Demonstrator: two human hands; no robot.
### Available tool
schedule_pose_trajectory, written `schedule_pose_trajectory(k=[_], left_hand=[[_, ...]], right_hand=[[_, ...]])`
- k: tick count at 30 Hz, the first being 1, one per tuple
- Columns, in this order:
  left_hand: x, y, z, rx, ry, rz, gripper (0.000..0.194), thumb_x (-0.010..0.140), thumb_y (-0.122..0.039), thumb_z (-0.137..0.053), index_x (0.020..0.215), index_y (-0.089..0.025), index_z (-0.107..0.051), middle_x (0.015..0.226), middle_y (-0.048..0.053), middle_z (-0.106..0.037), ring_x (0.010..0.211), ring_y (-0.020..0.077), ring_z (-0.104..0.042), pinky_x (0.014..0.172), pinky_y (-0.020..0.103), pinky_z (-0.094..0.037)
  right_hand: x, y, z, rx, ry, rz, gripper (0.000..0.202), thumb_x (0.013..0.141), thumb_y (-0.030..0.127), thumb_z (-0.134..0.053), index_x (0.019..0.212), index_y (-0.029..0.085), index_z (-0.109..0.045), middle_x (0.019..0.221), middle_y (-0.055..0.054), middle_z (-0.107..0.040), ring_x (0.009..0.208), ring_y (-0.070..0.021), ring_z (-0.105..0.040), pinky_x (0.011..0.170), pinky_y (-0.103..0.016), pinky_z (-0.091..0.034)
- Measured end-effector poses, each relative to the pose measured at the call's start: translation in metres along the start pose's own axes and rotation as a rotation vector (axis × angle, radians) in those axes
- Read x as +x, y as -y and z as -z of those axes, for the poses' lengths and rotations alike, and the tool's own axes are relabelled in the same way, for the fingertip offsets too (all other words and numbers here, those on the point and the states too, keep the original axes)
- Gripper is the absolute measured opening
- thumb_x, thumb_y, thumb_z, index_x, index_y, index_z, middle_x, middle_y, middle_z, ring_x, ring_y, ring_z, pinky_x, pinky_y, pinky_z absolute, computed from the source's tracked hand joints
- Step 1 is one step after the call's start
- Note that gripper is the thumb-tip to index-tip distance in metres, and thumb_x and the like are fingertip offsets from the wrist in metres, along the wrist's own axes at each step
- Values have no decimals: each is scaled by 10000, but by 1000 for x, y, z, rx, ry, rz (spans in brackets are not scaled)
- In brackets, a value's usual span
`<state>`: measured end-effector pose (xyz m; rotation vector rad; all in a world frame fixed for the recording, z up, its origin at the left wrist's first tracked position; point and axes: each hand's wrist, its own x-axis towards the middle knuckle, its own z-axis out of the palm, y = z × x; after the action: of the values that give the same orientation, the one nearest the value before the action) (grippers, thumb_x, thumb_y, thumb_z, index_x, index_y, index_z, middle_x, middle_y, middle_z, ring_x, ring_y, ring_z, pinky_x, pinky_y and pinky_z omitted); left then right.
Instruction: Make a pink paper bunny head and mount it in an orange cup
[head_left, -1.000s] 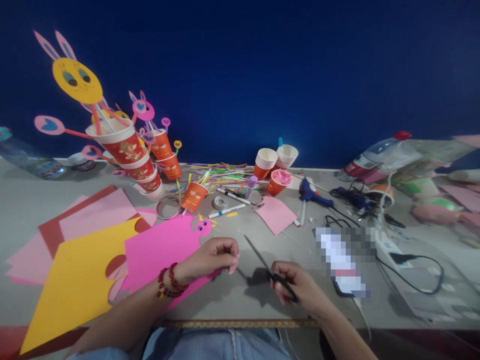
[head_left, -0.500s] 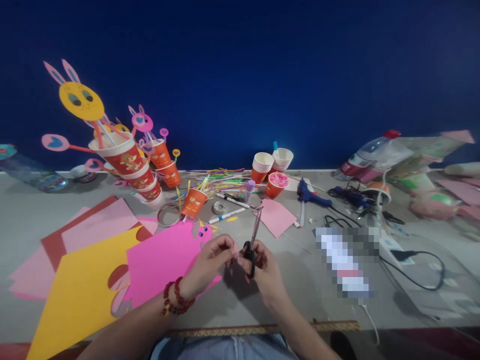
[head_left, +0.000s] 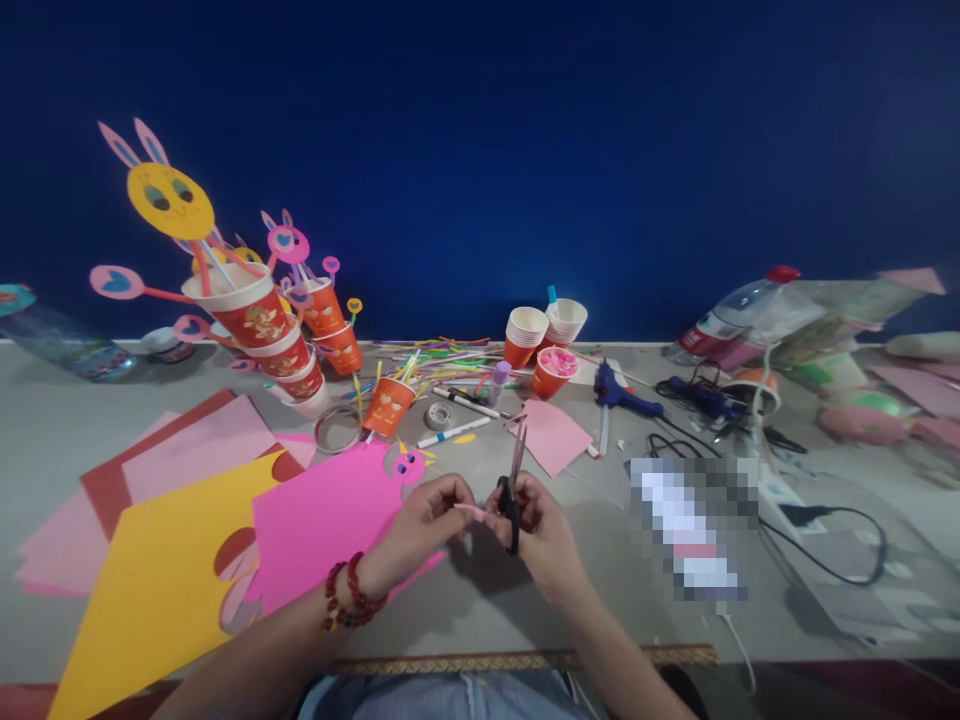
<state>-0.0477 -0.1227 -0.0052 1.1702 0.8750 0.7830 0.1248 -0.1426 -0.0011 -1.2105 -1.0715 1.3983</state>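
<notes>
My left hand is closed, pinching a small strip of pale pink paper. The fingertips of my right hand meet the strip's other end. In that right hand I also hold a pair of scissors with black handles, blades pointing up and away from me. Left of my hands lies a bright pink paper sheet, with a pink round paper face at its far right corner. Beyond the scissors is a square of light pink paper.
A yellow sheet with cut-outs lies at the left, near stacked red cups bearing paper rabbit figures. Behind my hands are pipe cleaners, a tape roll and a cup of pink pieces. A blue glue gun and its cable lie right.
My hands have moved slightly apart, and the pink strip now shows stretched between their fingertips. The scissors have shifted a little to the right and down.
</notes>
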Motion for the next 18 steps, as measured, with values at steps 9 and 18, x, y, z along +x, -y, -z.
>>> schedule_pose_trajectory(k=[9,18], left_hand=[[0,1,-1,61,66,-3,255,870,-387,-629,788,-161,-543,707,-21,-523,637,112,-473,594,224,-361],[-2,-5,-3,4,-36,-96,217,890,-329,-624,761,-167,-557,717,-17,-542,689,122,-500,663,235,-389]], right_hand=[[0,0,2,-80,10,48,318,660,241,-803,792,216,-514,738,23,-636,586,-110,-513,531,-210,-396],[-4,0,4,-12,25,68,329,736,396,-811,815,206,-555,750,27,-593,620,-107,-524,552,-210,-406]])
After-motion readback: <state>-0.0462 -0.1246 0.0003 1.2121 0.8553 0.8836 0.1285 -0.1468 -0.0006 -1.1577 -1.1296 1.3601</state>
